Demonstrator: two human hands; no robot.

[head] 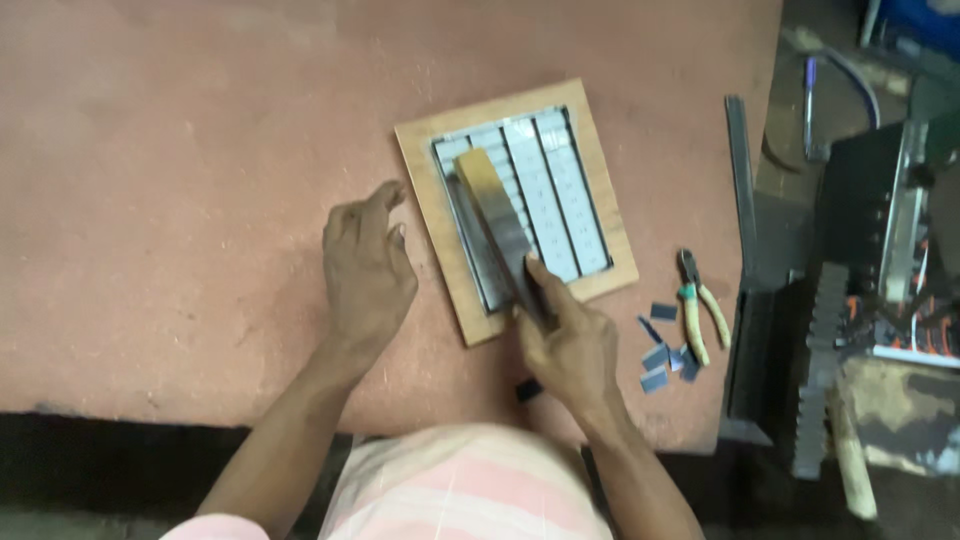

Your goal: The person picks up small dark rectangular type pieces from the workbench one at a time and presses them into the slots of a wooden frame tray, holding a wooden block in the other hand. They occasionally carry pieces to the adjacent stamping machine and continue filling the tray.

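A wooden frame lies on the reddish table and holds rows of small grey metal pieces. My right hand grips a long flat metal bar that rests lengthwise across the pieces inside the frame, my index finger stretched along it. My left hand hovers just left of the frame with its fingers loosely apart, and nothing is in it.
Yellow-handled pliers and several loose grey metal pieces lie right of the frame. A long metal strip runs along the table's right edge. A dark machine, a toothed bar and clutter stand beyond it.
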